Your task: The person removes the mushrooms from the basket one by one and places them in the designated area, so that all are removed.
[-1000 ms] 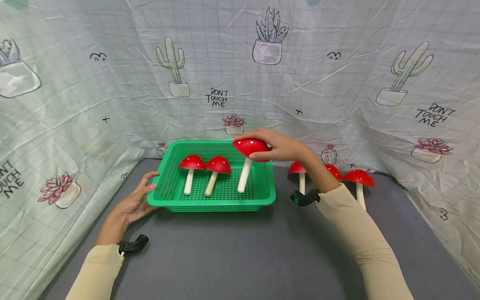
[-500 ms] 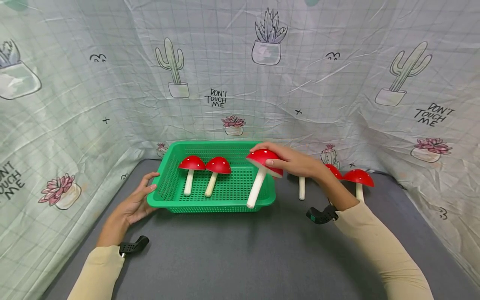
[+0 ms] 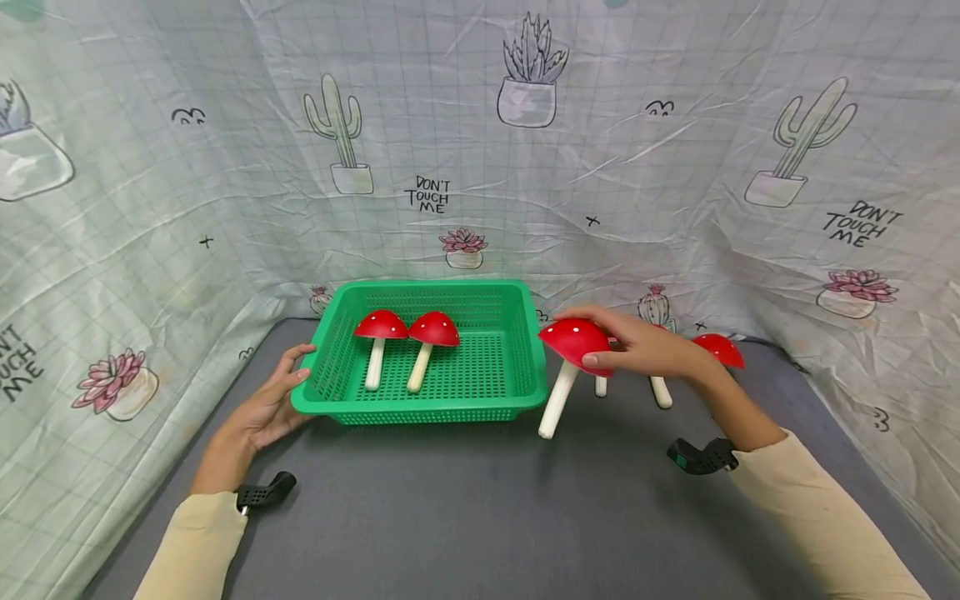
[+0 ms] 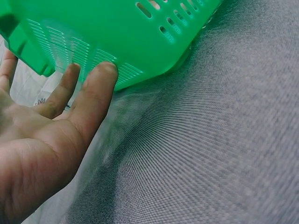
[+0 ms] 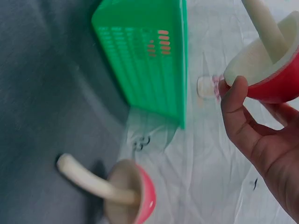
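My right hand grips the red, white-dotted cap of a toy mushroom just right of the green basket. Its pale stem hangs tilted toward the lower left, above the table. In the right wrist view, the thumb presses the rim of that mushroom's cap. Inside the basket lie two more toy mushrooms, a left one and a right one, side by side. My left hand touches the basket's left end. The left wrist view has its fairly straight fingers against the outer wall.
Right of the basket, several more toy mushrooms lie at the back, partly hidden by my right hand and forearm; one cap shows beyond the arm. A grey cloth covers the table. A printed curtain encloses the back and sides.
My right hand has carried the mushroom from over the basket's right part to the right, past its rim, and lower. The left hand and the two mushrooms in the basket stay put.
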Demonstrator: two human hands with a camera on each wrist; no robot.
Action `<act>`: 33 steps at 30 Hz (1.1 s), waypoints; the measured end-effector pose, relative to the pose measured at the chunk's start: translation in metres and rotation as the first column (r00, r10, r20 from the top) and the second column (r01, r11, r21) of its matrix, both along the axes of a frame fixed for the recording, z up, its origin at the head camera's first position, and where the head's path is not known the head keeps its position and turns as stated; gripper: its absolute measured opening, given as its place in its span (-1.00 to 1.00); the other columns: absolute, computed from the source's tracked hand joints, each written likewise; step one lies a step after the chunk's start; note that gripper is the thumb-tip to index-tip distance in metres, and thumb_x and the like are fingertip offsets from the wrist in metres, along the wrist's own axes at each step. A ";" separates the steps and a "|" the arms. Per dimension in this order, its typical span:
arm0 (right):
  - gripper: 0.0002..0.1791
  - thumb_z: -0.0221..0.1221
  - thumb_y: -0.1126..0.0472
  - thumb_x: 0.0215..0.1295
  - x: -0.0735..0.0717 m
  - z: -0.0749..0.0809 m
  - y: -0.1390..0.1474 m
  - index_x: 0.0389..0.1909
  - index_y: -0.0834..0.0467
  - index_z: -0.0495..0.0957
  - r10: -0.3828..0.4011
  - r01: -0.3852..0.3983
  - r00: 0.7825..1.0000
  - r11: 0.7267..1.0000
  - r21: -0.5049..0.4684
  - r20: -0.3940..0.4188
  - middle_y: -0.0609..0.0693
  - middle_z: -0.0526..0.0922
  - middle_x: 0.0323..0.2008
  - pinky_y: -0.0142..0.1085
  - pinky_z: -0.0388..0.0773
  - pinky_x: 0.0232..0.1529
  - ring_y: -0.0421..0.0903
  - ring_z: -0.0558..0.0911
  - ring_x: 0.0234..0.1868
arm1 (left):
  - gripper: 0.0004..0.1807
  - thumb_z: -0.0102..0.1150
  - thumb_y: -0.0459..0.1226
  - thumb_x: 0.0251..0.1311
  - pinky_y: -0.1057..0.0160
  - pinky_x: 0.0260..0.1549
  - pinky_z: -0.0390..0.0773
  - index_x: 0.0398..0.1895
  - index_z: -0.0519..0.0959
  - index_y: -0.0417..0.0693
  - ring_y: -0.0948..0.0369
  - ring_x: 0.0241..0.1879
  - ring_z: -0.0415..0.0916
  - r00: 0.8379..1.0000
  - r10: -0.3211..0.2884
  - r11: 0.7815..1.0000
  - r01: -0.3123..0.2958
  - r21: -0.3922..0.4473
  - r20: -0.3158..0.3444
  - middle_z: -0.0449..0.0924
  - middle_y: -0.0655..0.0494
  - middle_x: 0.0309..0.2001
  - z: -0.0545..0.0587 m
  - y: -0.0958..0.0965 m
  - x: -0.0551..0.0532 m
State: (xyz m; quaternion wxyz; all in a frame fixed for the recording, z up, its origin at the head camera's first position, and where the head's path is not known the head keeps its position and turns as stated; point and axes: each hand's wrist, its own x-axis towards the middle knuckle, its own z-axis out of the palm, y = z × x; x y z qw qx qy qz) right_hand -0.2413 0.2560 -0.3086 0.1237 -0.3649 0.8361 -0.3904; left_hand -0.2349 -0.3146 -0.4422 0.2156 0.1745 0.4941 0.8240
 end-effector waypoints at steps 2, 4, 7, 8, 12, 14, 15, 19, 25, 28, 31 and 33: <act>-0.30 0.30 0.15 0.32 0.002 -0.004 0.008 0.44 0.00 0.26 -0.037 0.037 0.999 0.999 0.010 0.016 0.09 0.45 0.21 -0.14 0.70 -0.14 0.18 0.45 0.15 | -0.64 -0.41 -0.30 0.65 0.13 -0.06 0.63 0.30 0.11 0.38 0.18 -0.05 0.61 1.000 -0.003 1.000 0.003 -0.004 -0.002 0.45 0.10 0.10 -0.001 0.000 0.000; -0.31 0.30 0.13 0.31 0.004 -0.006 0.015 0.42 0.00 0.27 -0.071 0.070 0.997 0.997 0.020 0.020 0.09 0.45 0.21 -0.15 0.69 -0.14 0.18 0.44 0.16 | -0.63 -0.43 -0.30 0.65 0.14 -0.07 0.63 0.30 0.11 0.39 0.19 -0.06 0.61 1.000 -0.008 1.000 0.008 -0.004 -0.002 0.45 0.10 0.10 -0.001 0.000 0.000; -0.30 0.33 0.13 0.27 0.007 -0.011 0.023 0.40 -0.01 0.30 -0.097 0.096 0.995 0.995 0.026 0.020 0.08 0.45 0.22 -0.17 0.69 -0.15 0.18 0.45 0.16 | -0.62 -0.47 -0.30 0.65 0.15 -0.07 0.63 0.30 0.13 0.41 0.20 -0.07 0.61 1.000 -0.010 1.000 0.010 -0.016 -0.006 0.45 0.11 0.09 0.001 0.000 -0.001; -0.30 0.34 0.13 0.26 0.008 -0.013 0.025 0.40 -0.02 0.32 -0.101 0.101 0.995 0.995 0.026 0.016 0.07 0.45 0.22 -0.18 0.69 -0.15 0.17 0.45 0.16 | -0.62 -0.46 -0.30 0.65 0.15 -0.07 0.63 0.29 0.13 0.41 0.20 -0.07 0.61 1.000 -0.010 1.000 0.010 -0.013 -0.006 0.45 0.11 0.09 0.002 0.001 -0.001; -0.28 0.41 0.10 0.20 0.013 -0.024 0.034 0.38 -0.08 0.36 -0.134 0.134 0.991 0.991 0.028 0.009 0.04 0.45 0.25 -0.20 0.69 -0.15 0.18 0.44 0.18 | -0.63 -0.43 -0.30 0.65 0.14 -0.06 0.63 0.29 0.15 0.40 0.19 -0.06 0.61 1.000 -0.001 1.000 0.001 -0.009 0.001 0.46 0.11 0.09 0.003 0.002 0.000; -0.25 0.45 0.08 0.15 0.015 -0.032 0.038 0.37 -0.12 0.39 -0.159 0.158 0.987 0.987 0.037 0.002 0.03 0.45 0.25 -0.19 0.69 -0.15 0.19 0.43 0.19 | -0.64 -0.41 -0.30 0.65 0.13 -0.06 0.63 0.29 0.15 0.38 0.18 -0.05 0.61 1.000 -0.001 1.000 0.000 0.004 0.005 0.47 0.11 0.09 0.002 0.003 0.000; -0.25 0.46 0.06 0.13 0.017 -0.035 0.040 0.36 -0.14 0.40 -0.169 0.169 0.986 0.985 0.046 -0.004 0.03 0.45 0.26 -0.19 0.68 -0.15 0.19 0.41 0.21 | -0.64 -0.40 -0.30 0.65 0.12 -0.05 0.63 0.29 0.15 0.38 0.18 -0.04 0.61 1.000 -0.001 1.000 0.001 0.009 0.008 0.47 0.10 0.09 0.002 0.003 0.000; -0.28 0.46 -0.01 0.12 0.020 -0.049 0.045 0.33 -0.19 0.45 -0.179 0.180 0.984 0.979 0.100 -0.018 0.01 0.47 0.26 -0.20 0.67 -0.13 0.16 0.42 0.22 | -0.63 -0.41 -0.31 0.64 0.12 -0.04 0.62 0.29 0.16 0.36 0.16 -0.03 0.61 1.000 -0.012 0.999 0.012 0.031 0.010 0.49 0.10 0.08 0.001 0.001 0.001; -0.40 0.41 -0.05 0.19 0.021 -0.059 0.050 0.27 -0.22 0.51 -0.175 0.169 0.984 0.973 0.157 0.023 -0.05 0.55 0.17 -0.25 0.65 -0.15 0.13 0.46 0.17 | -0.63 -0.42 -0.32 0.65 0.11 -0.04 0.62 0.30 0.15 0.35 0.16 -0.04 0.62 1.000 -0.028 0.998 0.027 0.064 0.004 0.49 0.08 0.09 0.001 -0.001 0.001; -0.41 0.42 -0.03 0.19 0.022 -0.062 0.052 0.27 -0.20 0.52 -0.163 0.155 0.986 0.975 0.157 0.036 -0.05 0.56 0.17 -0.25 0.66 -0.14 0.13 0.46 0.18 | -0.62 -0.44 -0.32 0.65 0.10 -0.04 0.62 0.30 0.15 0.37 0.16 -0.03 0.62 0.999 -0.030 0.998 0.029 0.061 0.011 0.48 0.09 0.09 0.002 0.000 0.002; -0.41 0.42 -0.02 0.20 0.021 -0.064 0.054 0.27 -0.20 0.52 -0.151 0.144 0.988 0.978 0.149 0.039 -0.06 0.56 0.18 -0.26 0.66 -0.14 0.14 0.46 0.19 | -0.61 -0.47 -0.32 0.65 0.11 -0.03 0.62 0.29 0.17 0.39 0.16 -0.03 0.61 1.000 -0.022 0.999 0.021 0.041 0.021 0.46 0.10 0.10 0.003 0.001 0.003; -0.40 0.43 -0.01 0.19 0.021 -0.065 0.054 0.28 -0.20 0.52 -0.143 0.135 0.989 0.981 0.142 0.048 -0.06 0.56 0.18 -0.26 0.66 -0.13 0.14 0.46 0.19 | -0.61 -0.48 -0.32 0.65 0.12 -0.04 0.61 0.28 0.18 0.39 0.16 -0.04 0.61 1.000 -0.014 0.999 0.014 0.029 0.027 0.46 0.10 0.10 0.003 0.002 0.004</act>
